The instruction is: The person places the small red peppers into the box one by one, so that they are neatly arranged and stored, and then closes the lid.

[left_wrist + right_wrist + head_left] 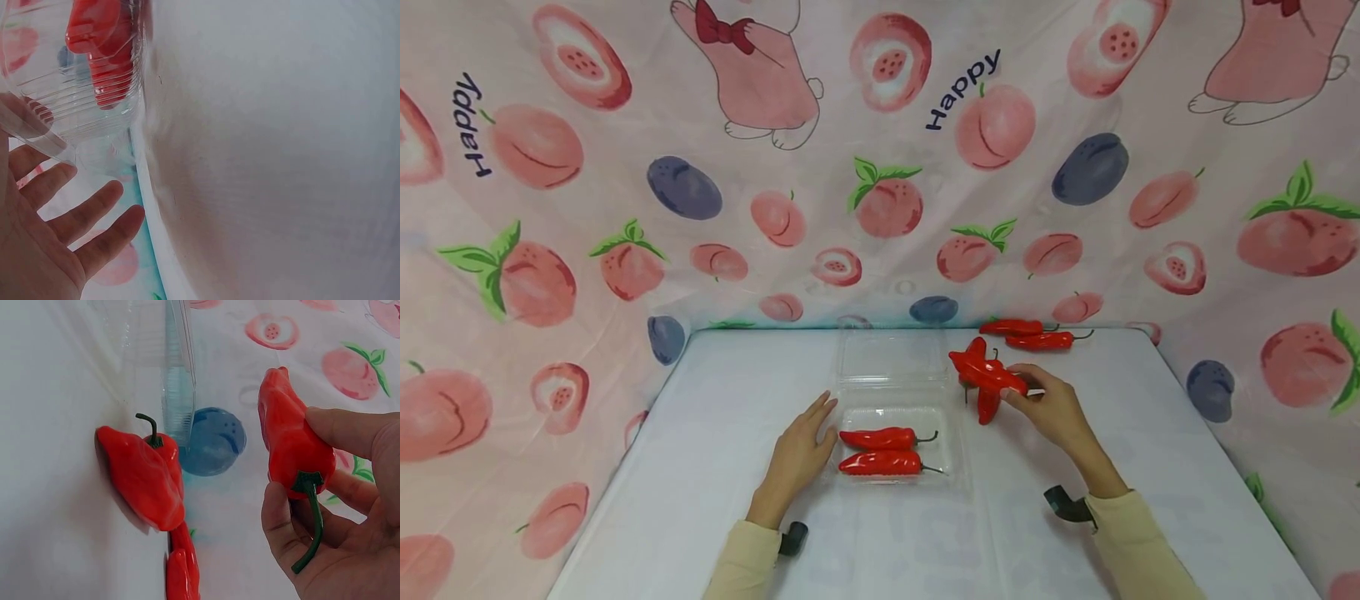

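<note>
My right hand [1056,412] grips a red pepper [988,375], thumb and fingers around its stem end; its green stem shows in the right wrist view. Behind and below it on the table lie other red peppers [144,478], partly hidden in the head view. A clear plastic clamshell box [953,450] stands in the middle with its lid [891,358] folded back. Inside lie two red peppers, one nearer the back [876,438] and one in front [880,463], stems to the right. My left hand [799,450] is at the box's left side, fingers extended.
At the table's back edge, right of the lid, lie two more red peppers [1048,340]. The white table [715,417] meets a fruit-printed cloth [820,183] at the back and sides.
</note>
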Motion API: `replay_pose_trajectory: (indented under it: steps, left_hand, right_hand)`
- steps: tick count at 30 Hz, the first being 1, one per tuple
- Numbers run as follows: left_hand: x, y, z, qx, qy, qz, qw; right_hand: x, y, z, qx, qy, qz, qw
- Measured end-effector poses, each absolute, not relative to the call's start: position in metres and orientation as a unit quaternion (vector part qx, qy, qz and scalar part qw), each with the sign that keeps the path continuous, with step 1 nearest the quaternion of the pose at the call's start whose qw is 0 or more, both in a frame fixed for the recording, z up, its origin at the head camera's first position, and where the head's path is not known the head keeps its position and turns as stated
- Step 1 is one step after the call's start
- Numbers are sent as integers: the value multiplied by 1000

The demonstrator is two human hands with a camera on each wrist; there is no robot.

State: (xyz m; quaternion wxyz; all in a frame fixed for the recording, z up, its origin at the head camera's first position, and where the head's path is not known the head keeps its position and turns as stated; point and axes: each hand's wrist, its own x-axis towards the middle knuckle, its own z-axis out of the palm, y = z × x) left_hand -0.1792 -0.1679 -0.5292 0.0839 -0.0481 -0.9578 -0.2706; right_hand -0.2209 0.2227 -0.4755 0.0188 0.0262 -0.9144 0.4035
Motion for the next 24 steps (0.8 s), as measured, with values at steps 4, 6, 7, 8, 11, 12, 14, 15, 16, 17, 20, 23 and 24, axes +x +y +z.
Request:
replay_pose_trajectory:
  steps: [4, 6, 7, 8, 11, 12, 14, 15, 16, 17, 20, 23, 24]
  left_hand:
    - [-180, -169, -529, -50, -958, -271, 83]
    - [-180, -169, -530, -52, -958, -271, 83]
    - [-180, -169, -530, -53, -957, -271, 84]
    - [-180, -169, -530, -54, -957, -271, 83]
    - [-180, -169, -530, -55, -957, -271, 82]
    - [-180, -170, -530, -55, -957, -271, 82]
    - [-180, -170, -530, -54, -957, -272, 81]
    - [-180, -170, -530, -54, -957, -272, 82]
    - [-180, -170, -530, -53, -957, -273, 82]
    - [-180, -170, -530, -53, -957, -273, 82]
    - [-180, -170, -530, -54, -957, -273, 85]
    - [-180, -170, -530, -53, -957, -271, 86]
    - [-180, -170, -530, -53, -957, -270, 87]
  right_hand:
    - [-220, 218, -480, 39, -914, 404, 19]
    - [-220, 216, -482, 45, -913, 405, 17]
    - [-219, 214, -483, 47, -913, 406, 16]
    - [-218, 213, -483, 49, -912, 407, 14]
    - [-216, 208, -482, 47, -911, 410, 9]
    - [-216, 207, -481, 46, -910, 411, 9]
    - [-215, 204, -481, 47, -909, 414, 9]
    - [-215, 203, -481, 47, -908, 416, 10]
    - [-215, 202, -481, 49, -907, 418, 11]
    - [-215, 201, -482, 52, -906, 420, 12]
    - [-214, 197, -483, 56, -903, 425, 11]
    - [-213, 193, -483, 58, -900, 432, 10]
    - [-213, 191, -482, 58, -899, 434, 8]
